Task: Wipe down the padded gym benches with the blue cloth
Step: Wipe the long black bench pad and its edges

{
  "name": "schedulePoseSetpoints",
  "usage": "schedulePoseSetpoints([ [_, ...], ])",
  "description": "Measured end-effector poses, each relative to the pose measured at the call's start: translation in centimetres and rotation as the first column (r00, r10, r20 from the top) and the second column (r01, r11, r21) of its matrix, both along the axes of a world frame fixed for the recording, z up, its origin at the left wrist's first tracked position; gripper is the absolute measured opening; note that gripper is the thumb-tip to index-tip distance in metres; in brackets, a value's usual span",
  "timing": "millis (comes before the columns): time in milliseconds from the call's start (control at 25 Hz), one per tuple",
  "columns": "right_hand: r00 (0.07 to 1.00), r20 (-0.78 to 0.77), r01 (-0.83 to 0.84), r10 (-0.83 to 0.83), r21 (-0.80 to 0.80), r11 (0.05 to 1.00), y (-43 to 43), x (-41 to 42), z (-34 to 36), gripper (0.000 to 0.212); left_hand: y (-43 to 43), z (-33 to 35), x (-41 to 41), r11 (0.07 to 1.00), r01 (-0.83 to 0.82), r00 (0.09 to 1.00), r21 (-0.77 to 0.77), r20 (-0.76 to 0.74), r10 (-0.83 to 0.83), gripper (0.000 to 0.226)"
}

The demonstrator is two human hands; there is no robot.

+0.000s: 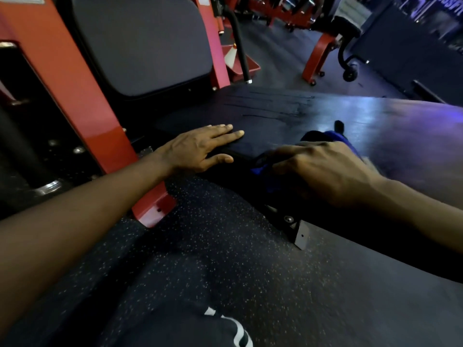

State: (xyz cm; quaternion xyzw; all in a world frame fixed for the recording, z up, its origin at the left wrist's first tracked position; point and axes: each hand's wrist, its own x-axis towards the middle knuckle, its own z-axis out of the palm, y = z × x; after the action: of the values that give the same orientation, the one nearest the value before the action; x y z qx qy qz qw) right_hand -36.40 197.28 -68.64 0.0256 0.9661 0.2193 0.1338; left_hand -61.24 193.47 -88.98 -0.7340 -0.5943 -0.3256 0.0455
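A black padded bench (288,113) runs from the centre to the right, its top cracked and shiny with light. My left hand (200,149) lies flat on the pad's near corner, fingers straight and the thumb along the edge. My right hand (323,171) presses the blue cloth (335,137) onto the near side edge of the pad, fingers curled over it. Most of the cloth is hidden under that hand; blue shows past the fingers and below them.
A red machine frame (82,106) with a grey back pad (145,43) stands close on the left. A metal bracket (300,234) juts from under the bench. Speckled rubber floor (225,259) lies below. More red equipment (318,56) stands at the back.
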Motion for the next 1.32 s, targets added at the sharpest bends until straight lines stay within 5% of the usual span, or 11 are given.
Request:
schedulePoseSetpoints([
  [600, 0.998, -0.066, 0.012, -0.009, 0.04, 0.999, -0.8, -0.7, -1.6, 0.035, -0.4, 0.3, -0.7, 0.996, 0.021, 0.999, -0.086, -0.038, -0.024, 0.07],
  [1000, 0.969, -0.213, 0.155, -0.128, 0.116, 0.981, -1.8, -4.5, -5.4, 0.029, -2.0, -0.4, -3.0, 0.947, -0.132, 0.972, -0.292, 0.15, 0.182, 0.063],
  [1320, 0.893, -0.342, 0.324, -0.293, 0.034, 0.945, -2.5, 2.6, -1.7, 0.032, -1.9, -0.8, -2.1, 0.951, -0.122, 0.939, -0.283, 0.279, 0.204, 0.057],
])
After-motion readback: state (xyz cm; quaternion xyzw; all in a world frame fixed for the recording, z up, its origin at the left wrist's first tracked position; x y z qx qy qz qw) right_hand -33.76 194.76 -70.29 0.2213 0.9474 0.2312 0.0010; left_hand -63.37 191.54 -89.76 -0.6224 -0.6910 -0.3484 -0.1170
